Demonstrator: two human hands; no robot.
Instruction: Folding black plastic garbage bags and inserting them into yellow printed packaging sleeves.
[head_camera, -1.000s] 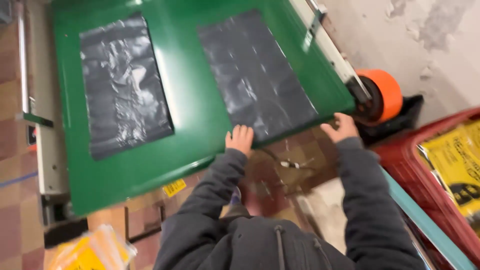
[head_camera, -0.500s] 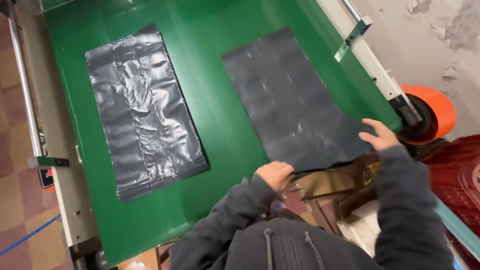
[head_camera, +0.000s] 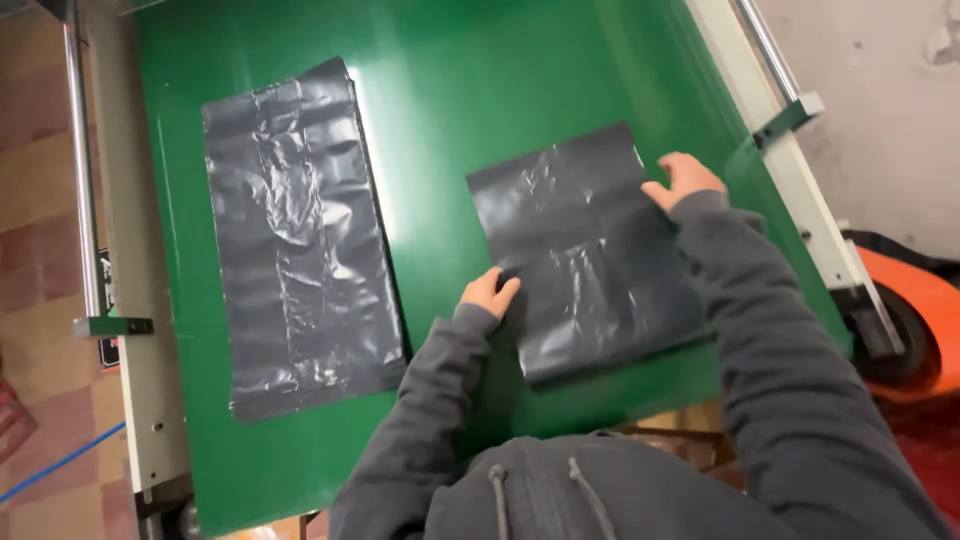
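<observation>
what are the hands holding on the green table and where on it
Both rest on the smaller black plastic bag: left hand at its left edge, right hand at its upper right corner. Whether either pinches it cannot be told.

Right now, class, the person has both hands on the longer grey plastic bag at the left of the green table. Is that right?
Not quite. The head view shows the left hand and right hand on the shorter grey bag at the right of the green table. The longer bag lies untouched on the left.

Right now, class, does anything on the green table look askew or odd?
Yes: the shorter dark grey plastic bag under both hands lies tilted, while the longer grey plastic bag lies nearly straight but heavily wrinkled.
</observation>
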